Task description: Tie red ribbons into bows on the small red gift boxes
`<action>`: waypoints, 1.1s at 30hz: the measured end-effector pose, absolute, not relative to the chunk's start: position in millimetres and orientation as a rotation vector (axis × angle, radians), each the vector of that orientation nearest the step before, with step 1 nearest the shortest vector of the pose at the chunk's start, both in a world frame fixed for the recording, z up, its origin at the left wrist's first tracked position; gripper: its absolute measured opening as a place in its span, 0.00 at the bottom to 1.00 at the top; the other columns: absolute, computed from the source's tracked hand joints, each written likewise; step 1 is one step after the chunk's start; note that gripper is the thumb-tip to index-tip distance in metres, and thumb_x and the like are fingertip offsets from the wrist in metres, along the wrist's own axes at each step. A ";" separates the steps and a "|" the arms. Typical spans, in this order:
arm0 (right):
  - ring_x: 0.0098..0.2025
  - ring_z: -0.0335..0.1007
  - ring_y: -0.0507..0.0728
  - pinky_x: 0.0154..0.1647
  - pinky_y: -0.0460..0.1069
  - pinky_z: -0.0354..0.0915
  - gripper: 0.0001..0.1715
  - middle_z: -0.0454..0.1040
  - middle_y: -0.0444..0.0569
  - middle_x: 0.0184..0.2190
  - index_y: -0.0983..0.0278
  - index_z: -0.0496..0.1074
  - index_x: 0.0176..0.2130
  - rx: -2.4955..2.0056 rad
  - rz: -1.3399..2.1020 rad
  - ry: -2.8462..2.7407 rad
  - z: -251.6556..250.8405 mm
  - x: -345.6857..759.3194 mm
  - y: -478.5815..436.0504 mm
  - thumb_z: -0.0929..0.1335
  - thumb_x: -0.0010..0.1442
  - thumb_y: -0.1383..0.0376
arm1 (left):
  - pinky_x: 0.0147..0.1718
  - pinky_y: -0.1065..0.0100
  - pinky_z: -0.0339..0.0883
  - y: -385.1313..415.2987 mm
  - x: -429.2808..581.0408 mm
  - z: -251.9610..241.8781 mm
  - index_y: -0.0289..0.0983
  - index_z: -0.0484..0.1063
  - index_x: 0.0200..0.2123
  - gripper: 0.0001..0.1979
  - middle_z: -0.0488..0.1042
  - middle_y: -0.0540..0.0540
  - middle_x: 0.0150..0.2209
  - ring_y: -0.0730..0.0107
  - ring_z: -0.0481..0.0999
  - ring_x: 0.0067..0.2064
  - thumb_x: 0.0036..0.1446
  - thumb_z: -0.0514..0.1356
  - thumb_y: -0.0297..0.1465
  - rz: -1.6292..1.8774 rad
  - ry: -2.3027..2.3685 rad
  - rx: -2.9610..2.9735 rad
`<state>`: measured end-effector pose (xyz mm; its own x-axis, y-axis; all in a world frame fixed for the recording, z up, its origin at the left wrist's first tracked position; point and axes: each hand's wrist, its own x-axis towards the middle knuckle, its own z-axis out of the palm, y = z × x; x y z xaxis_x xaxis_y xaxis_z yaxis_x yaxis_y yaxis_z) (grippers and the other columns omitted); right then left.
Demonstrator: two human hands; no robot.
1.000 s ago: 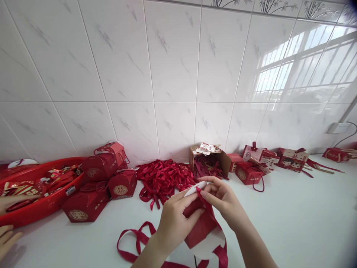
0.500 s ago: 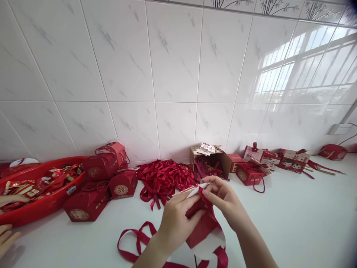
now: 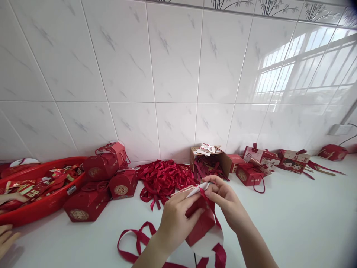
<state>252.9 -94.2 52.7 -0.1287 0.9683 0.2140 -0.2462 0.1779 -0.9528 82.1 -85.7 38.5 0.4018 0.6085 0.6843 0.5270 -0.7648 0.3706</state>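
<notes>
A partly open red gift box (image 3: 203,227) with a white inner flap is held in front of me, low in the middle of the view. My left hand (image 3: 178,219) is closed around its left side, the thumb against the red panel. My right hand (image 3: 224,199) pinches a dark red ribbon (image 3: 211,203) at the box's upper edge, fingertips against the white flap. From there the ribbon hangs down the box's right side. More ribbon (image 3: 126,255) lies in loops on the counter by my left forearm. The box's far side is hidden.
A pile of red ribbons (image 3: 167,178) lies beyond my hands, beside an open cardboard box (image 3: 225,163). Finished-looking red boxes (image 3: 86,204) stand left, others (image 3: 249,174) right. Another person's hand (image 3: 8,238) is near a red basin (image 3: 50,203) of wrapped sweets.
The ribbon between my right fingers and the box is drawn a little straighter, and the box's lower flap has shifted slightly left and up. Both hands stay nearly in place.
</notes>
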 end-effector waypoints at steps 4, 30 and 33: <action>0.27 0.56 0.49 0.30 0.44 0.54 0.18 0.62 0.38 0.23 0.61 0.68 0.44 -0.821 1.279 -1.235 53.2 252.9 -94.7 0.71 0.56 0.58 | 0.50 0.59 0.73 -84.7 81.5 38.4 0.42 0.74 0.49 0.19 0.78 0.47 0.49 0.61 0.77 0.49 0.53 0.65 0.26 1.307 1.040 2.539; 0.29 0.66 0.51 0.31 0.47 0.62 0.21 0.73 0.46 0.27 0.66 0.76 0.43 -0.927 1.216 -1.465 52.8 262.4 -90.6 0.71 0.56 0.54 | 0.42 0.59 0.76 -84.2 84.5 39.2 0.38 0.76 0.37 0.08 0.80 0.46 0.45 0.60 0.79 0.44 0.55 0.59 0.23 1.302 0.899 2.823; 0.29 0.66 0.51 0.30 0.47 0.61 0.18 0.73 0.46 0.26 0.66 0.75 0.38 -0.903 1.236 -1.484 54.4 262.8 -91.7 0.71 0.56 0.53 | 0.41 0.60 0.76 -85.1 85.1 41.7 0.38 0.76 0.36 0.08 0.80 0.46 0.43 0.62 0.80 0.43 0.56 0.58 0.24 1.271 0.922 2.808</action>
<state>262.8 -91.7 54.4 -0.2577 0.9424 0.2132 -0.0393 0.2102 -0.9769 85.1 -85.1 41.7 0.5243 0.4698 0.7102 0.5295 -0.8331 0.1602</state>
